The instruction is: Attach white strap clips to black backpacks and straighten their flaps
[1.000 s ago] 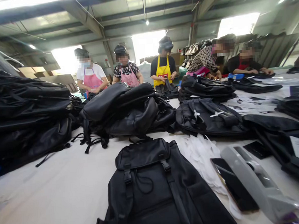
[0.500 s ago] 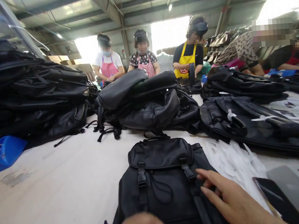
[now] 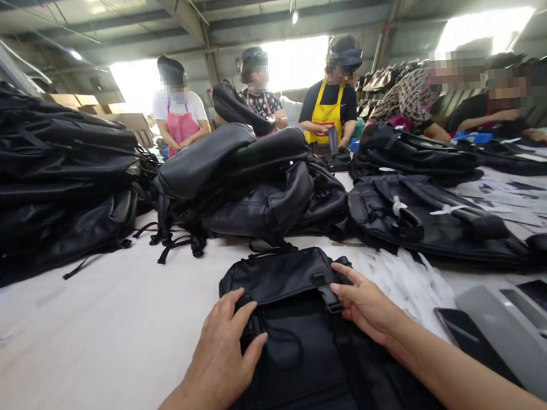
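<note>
A black backpack point(image 3: 283, 276) lies on the white table before me, its top flap folded down over the front. My left hand point(image 3: 222, 346) rests at the flap's left corner with the fingers spread, hiding the left buckle. At the opposite corner my right hand point(image 3: 367, 301) touches the flap's edge beside the right buckle point(image 3: 329, 298). Its index finger is stretched out, apart from the digit beside the buckle; the lower fingers are bent and partly hidden. A thin black cord point(image 3: 283, 348) hangs in a loop below the flap.
Black bags are heaped at the left point(image 3: 51, 177) and beyond the backpack point(image 3: 234, 183). More bags point(image 3: 438, 224) lie at right, near white strips point(image 3: 400, 277), a phone point(image 3: 470, 338) and a grey case point(image 3: 512, 338). Several co-workers stand across the table.
My left hand has come up from the bottom edge onto the flap's left corner. My right hand has moved up along the right buckle. Across the table, a co-worker has raised a black bag.
</note>
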Motion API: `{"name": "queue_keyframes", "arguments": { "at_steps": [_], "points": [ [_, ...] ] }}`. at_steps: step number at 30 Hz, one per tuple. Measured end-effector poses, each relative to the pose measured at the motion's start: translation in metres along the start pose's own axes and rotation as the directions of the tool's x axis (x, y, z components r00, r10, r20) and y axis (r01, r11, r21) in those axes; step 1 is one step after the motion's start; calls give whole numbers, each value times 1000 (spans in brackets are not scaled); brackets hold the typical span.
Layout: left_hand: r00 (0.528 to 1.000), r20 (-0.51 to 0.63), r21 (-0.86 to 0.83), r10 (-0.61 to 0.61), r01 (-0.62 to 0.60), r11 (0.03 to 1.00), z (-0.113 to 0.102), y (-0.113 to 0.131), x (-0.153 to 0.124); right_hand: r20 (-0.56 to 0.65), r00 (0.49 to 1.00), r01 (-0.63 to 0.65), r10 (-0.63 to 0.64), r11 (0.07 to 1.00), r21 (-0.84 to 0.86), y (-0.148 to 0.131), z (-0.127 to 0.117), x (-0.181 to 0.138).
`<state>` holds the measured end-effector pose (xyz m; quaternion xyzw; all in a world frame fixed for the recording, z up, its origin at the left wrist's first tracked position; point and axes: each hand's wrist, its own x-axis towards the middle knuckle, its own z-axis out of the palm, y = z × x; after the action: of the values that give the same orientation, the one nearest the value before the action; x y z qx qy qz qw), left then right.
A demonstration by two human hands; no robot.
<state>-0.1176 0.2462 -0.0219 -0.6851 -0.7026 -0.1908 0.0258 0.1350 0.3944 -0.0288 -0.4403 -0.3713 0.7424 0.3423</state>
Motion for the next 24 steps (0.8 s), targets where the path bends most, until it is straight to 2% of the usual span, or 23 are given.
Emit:
{"name": "queue_keyframes", "arguments": {
  "at_steps": [7, 11, 13, 15, 19, 22, 24],
  "points": [
    [996, -81, -56, 47, -52, 997, -6, 6, 15, 6, 1000, 27, -28, 992, 125, 3, 0, -2],
    [990, -135, -57, -48, 40, 998, -5, 3, 22, 28, 998, 44, -51, 973, 228, 5, -3, -2],
    [985, -148, -26, -93, 90, 996, -3, 1, 21, 33, 999, 14, -23, 967, 254, 3, -4, -2],
    [988, -136, 20, -75, 79, 997, -2, 3, 18, 64, 998, -38, 23, 966, 254, 0, -2, -1],
    [1000, -2, 93, 18, -18, 996, -3, 19, 24, 188, 982, -66, 12, 956, 285, -2, 6, 1],
    [987, 155, 123, 44, -63, 990, -6, 25, 44, 139, 990, -47, 4, 950, 309, 2, 10, 2],
    [964, 264, 156, -4, -39, 987, -11, 23, 60, 110, 994, -32, 0, 959, 281, 6, 11, 1]
  ]
}}
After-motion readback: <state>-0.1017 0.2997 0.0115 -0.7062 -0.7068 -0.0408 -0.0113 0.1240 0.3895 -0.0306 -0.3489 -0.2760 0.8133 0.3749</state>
